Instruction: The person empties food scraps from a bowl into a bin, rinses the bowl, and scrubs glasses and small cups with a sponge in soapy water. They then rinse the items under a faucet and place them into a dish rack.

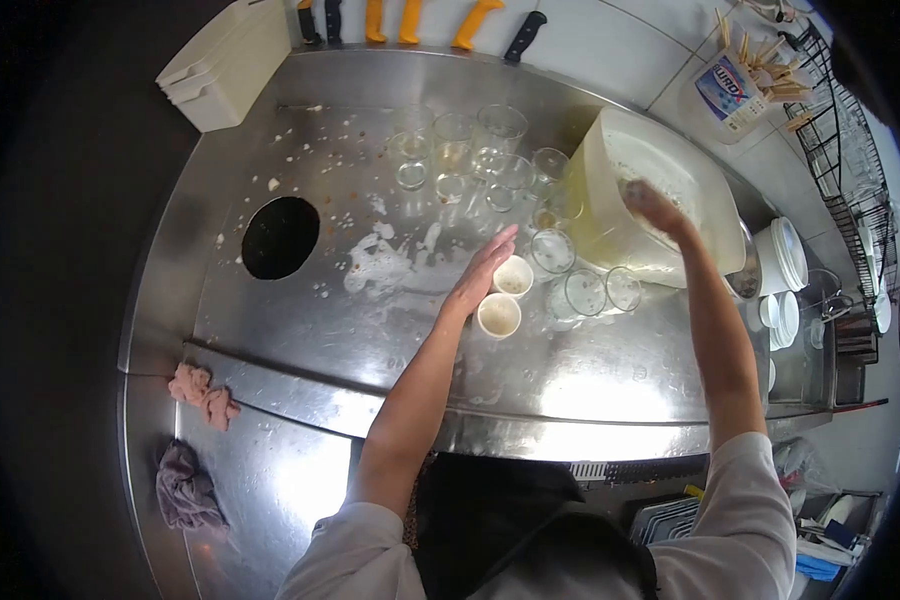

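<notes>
My left hand (485,268) lies with its fingers stretched out along the left side of two small white cups, one (513,276) behind the other (498,316). Over the large translucent tub (610,215) at the right is my right hand (654,205), blurred and partly hidden; what it holds, if anything, cannot be made out. Between the hands stand several clear glasses, among them a wide one (585,293) and a smaller one (624,288).
More glasses (454,145) stand toward the back of the steel counter (350,330). A round hole (281,238) opens at the left, with scattered food bits around it. Knives (525,37) hang on the back wall. Pale bins (225,70), a pink cloth (203,395) and white tubs (782,255) flank the counter.
</notes>
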The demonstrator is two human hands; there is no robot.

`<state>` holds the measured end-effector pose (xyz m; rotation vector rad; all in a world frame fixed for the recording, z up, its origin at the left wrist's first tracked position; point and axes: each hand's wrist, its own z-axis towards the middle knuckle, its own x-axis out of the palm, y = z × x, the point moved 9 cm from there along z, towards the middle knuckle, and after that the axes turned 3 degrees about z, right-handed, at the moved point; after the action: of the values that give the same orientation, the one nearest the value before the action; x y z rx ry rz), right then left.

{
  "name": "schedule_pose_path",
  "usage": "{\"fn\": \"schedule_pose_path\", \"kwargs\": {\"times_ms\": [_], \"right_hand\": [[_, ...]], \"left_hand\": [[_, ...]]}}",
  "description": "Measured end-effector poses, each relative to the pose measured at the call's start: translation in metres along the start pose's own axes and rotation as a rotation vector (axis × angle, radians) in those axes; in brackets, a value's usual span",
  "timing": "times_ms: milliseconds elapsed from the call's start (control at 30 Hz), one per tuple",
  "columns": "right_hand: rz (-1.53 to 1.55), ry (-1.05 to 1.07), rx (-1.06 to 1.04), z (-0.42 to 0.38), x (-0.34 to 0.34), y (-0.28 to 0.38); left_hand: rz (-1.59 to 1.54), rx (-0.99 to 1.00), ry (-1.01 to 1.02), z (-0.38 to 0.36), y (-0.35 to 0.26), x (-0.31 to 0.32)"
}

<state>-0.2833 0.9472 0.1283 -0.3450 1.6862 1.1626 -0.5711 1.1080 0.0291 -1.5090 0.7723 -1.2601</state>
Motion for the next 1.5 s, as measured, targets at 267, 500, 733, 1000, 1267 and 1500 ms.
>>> {"fn": "schedule_pose_path", "kwargs": {"times_ms": [267,500,733,1000,1267,1500], "right_hand": [[0.22,-0.147,0.17,-0.003,0.0,0.006],[-0.092,-0.482,-0.539,0.026,0.032,0.227],[-0.294,0.624,-0.034,0.082,0.18,0.208],[0.3,-0.485,0.093,0.062,0.119,0.207],[-0.785,0.075,-0.187,0.132,0.188,0.292],[-0.636,0.334,-0.246,0.132,0.199,0.287]], "left_hand": [[0.148,-0.007,-0.039,0.01,0.014,0.052],[0.26,-0.068,0.031,0.01,0.023,0.049],[1.192,0.212,-0.766,-0.015,-0.04,-0.036],[-0.582,-0.315,-0.175,0.021,0.01,-0.044],[1.064,0.198,-0.493,-0.004,-0.015,-0.06],[0.91,0.013,-0.674,-0.011,-0.041,-0.117]]}}
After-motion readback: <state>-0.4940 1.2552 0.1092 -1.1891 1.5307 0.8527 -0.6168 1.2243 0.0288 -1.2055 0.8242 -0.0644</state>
